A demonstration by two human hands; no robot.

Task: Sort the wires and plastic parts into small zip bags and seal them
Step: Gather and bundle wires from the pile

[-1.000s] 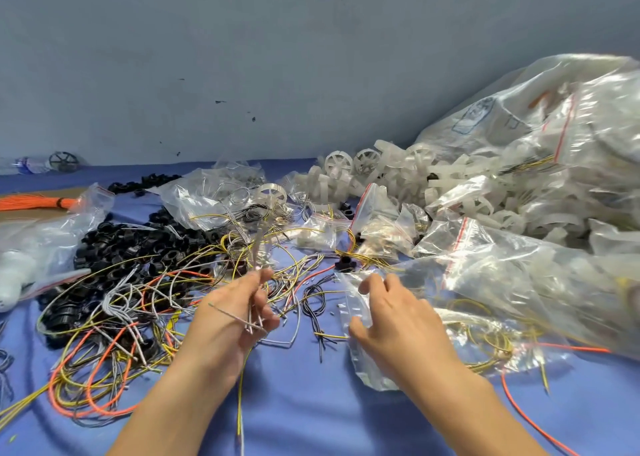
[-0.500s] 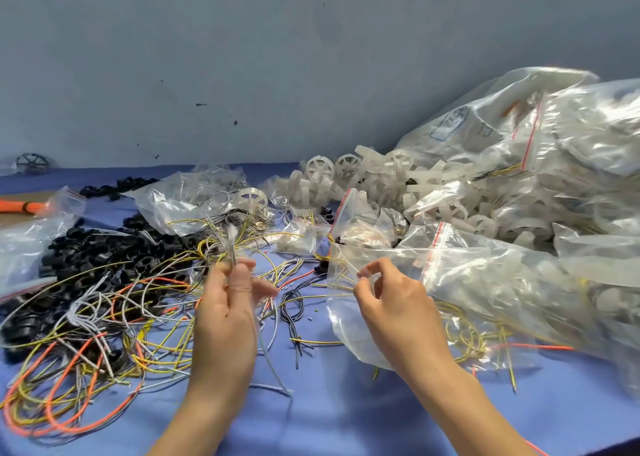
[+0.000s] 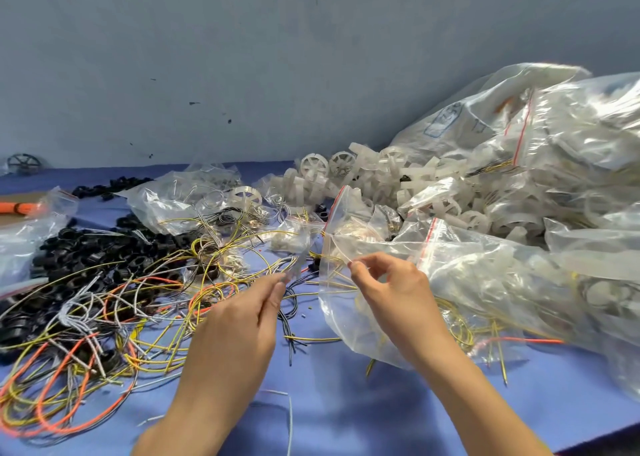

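Left hand [image 3: 242,320] pinches thin grey wires [image 3: 297,265] just left of the small zip bag [image 3: 341,320]. Right hand [image 3: 398,299] fingers pinch the bag's mouth. The bag rests on the blue worktop [image 3: 329,403] btw. tangled wires [image 3: 104,334] w/ black rings [image 3: 86,254] and filled bags [image 3: 519,265].

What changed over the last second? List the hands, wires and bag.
The left hand, pinching the gray wires, carried them right, toward the mouth of the zip bag. The right hand took the bag's rim in a pinch and raised it. The loose wire pile and black parts stayed put.
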